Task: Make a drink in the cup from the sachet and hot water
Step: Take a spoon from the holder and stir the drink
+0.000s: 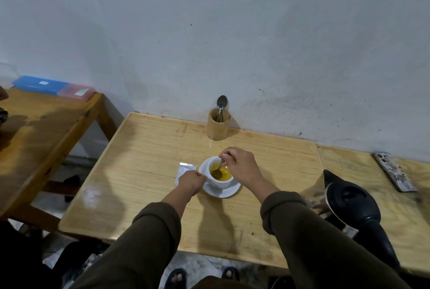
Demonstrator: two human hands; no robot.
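A white cup [223,182] stands on a white saucer [230,192] in the middle of the wooden table [144,158]. Yellow liquid fills the cup. My right hand [242,165] pinches the handle of a metal spoon [218,170] whose bowl dips into the liquid. My left hand [192,181] rests at the cup's left side, fingers closed on the cup's edge or handle. A white sachet [185,170] lies flat on the table just left of the saucer, partly hidden by my left hand.
A black and steel kettle [353,205] stands at the right. A wooden holder [218,126] with a spoon sits by the wall. A worn flat bar [394,171] lies far right. Another table [41,130] with plastic boxes [54,87] is at the left.
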